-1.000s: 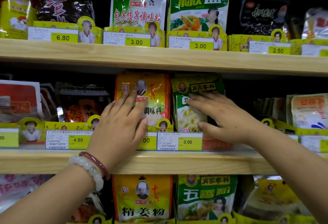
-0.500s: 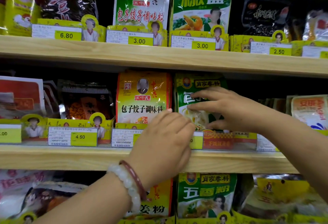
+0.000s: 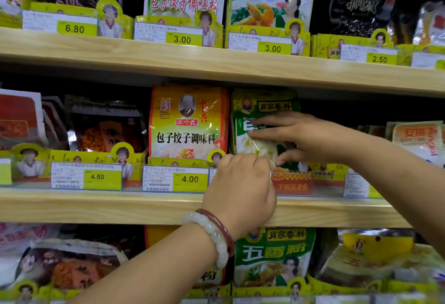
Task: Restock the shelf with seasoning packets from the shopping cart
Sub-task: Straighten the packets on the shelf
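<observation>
Right hand (image 3: pixel 305 138) reaching in, fingers and thumb pinching glossy green packet (image 3: pixel 265 111), left hand (image 3: pixel 240 188) curling knuckles-up against price rail (image 3: pixel 313 183), grip unclear

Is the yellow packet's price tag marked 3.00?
No, the tag under the yellow packet reads 4.00.

Right hand (image 3: pixel 303 138) on green seasoning packet (image 3: pixel 265 108) on middle shelf (image 3: pixel 120 205), left hand (image 3: pixel 240 190) curled, perhaps gripping its base
</observation>
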